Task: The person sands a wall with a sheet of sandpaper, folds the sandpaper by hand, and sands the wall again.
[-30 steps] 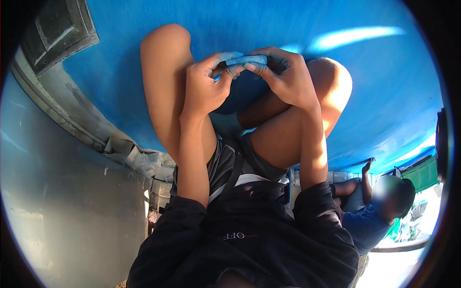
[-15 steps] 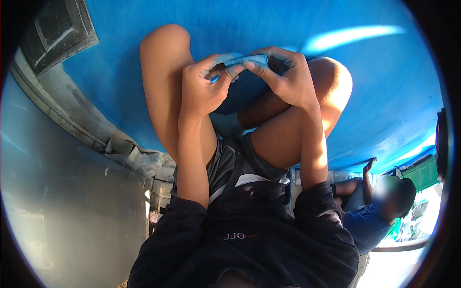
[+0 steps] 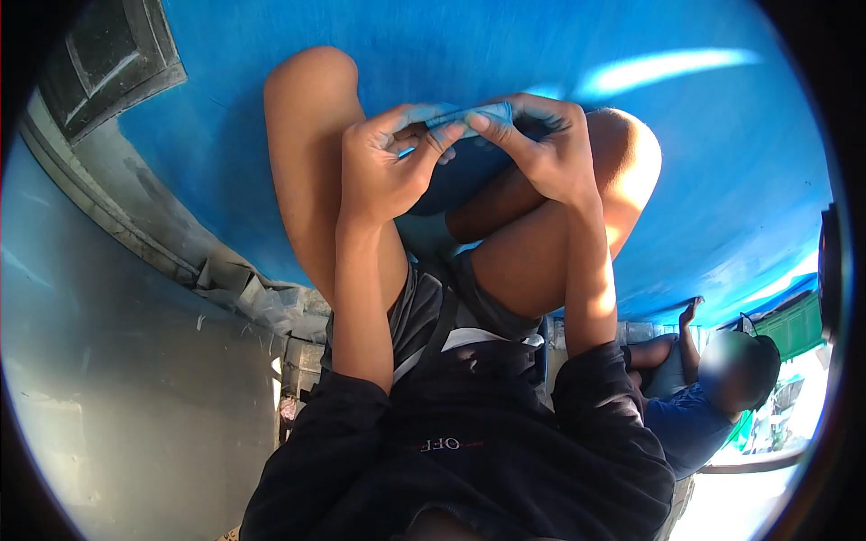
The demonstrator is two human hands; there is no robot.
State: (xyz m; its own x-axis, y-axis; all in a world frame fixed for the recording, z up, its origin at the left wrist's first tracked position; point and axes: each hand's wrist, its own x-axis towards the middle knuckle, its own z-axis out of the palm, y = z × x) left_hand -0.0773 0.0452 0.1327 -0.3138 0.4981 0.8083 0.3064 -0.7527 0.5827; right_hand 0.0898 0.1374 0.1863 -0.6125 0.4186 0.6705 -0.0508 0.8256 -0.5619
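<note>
A small folded or rolled blue piece, cloth-like or paper-like [image 3: 493,112], is stretched between my two hands above my knees. I cannot make out its exact material. My left hand [image 3: 388,162] pinches its left end between thumb and bent fingers. At the other end, my right hand [image 3: 550,149] presses its thumb on top, fingers curled behind. The fingertips of both hands are stained blue. My fingers cover much of the piece.
A blue painted surface [image 3: 469,45] lies beyond my bent knees, with a dark framed panel [image 3: 117,63] at upper left. A grey sheet-like surface [image 3: 135,361] fills the lower left. At right, another person [image 3: 695,415] sits with a hand raised to the blue surface.
My right hand has shifted slightly to the right, and the right end of the blue piece went with it. My left hand has barely moved.
</note>
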